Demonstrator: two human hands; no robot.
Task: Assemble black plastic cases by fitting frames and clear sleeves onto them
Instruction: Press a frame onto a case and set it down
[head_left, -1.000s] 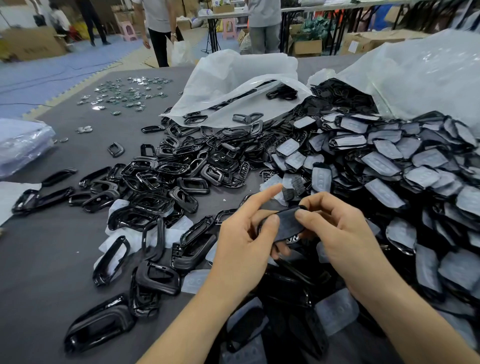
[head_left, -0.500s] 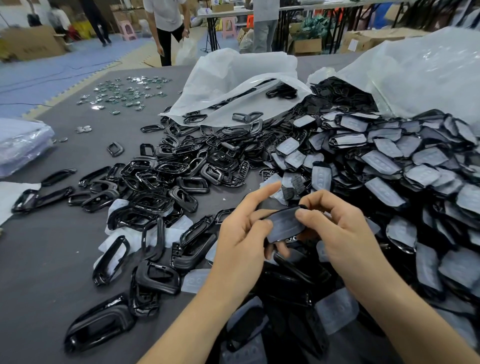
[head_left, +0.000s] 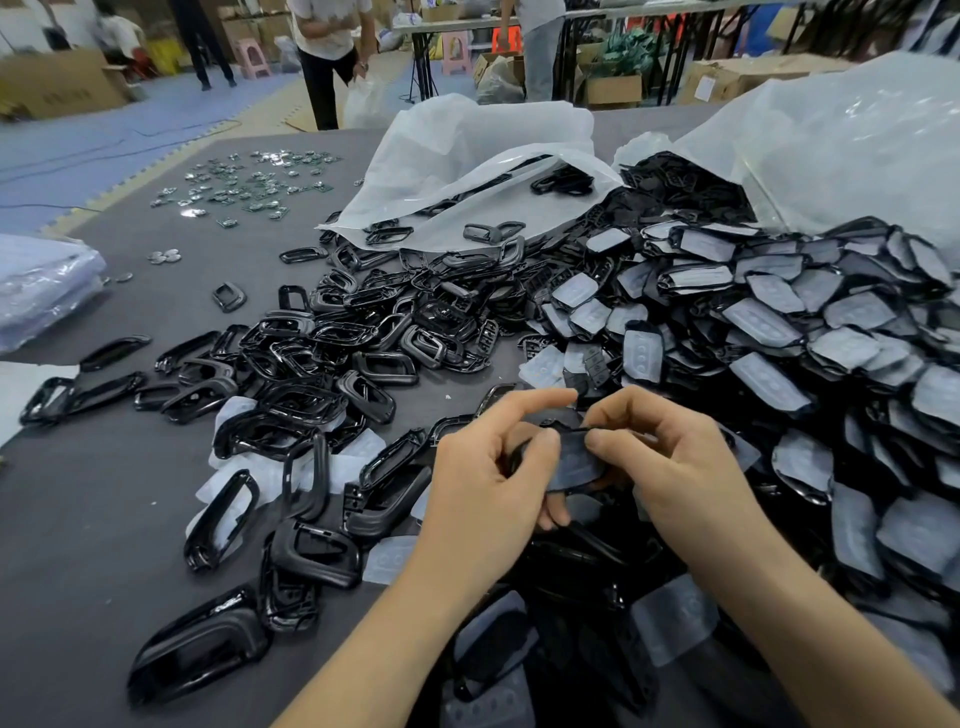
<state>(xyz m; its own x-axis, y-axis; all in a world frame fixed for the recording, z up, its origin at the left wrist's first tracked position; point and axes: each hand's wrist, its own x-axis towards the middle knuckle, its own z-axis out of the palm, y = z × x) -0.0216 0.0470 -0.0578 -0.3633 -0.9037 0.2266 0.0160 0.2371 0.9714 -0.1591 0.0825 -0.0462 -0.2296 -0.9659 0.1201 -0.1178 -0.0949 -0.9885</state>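
A case (head_left: 574, 460), black with a clear sleeve over its face, is held above the near middle of the table (head_left: 104, 519), between both hands and over a heap of dark parts. The left hand (head_left: 493, 488) pinches its left end: the thumb presses on the sleeved face, the index finger reaches out straight over the top edge, and the other fingers curl underneath. The right hand (head_left: 675, 462) pinches the right end, thumb on the face, index finger bent over the top edge; its remaining fingers are hidden behind the case, so how they lie cannot be told. The two thumbs sit near each other on the face without touching. Left of the hands lies a loose spread of glossy black frames (head_left: 322, 353), with some clear sleeves (head_left: 234, 410) flat on the table among them. On the right rises a big pile of sleeved cases (head_left: 779, 332). Behind both heaps lie two white plastic bags (head_left: 467, 150), the left one with frames spilling from its mouth. Farther back on the left, small shiny parts (head_left: 244, 182) are scattered, and a plastic-wrapped bundle (head_left: 41, 280) sits at the left edge.
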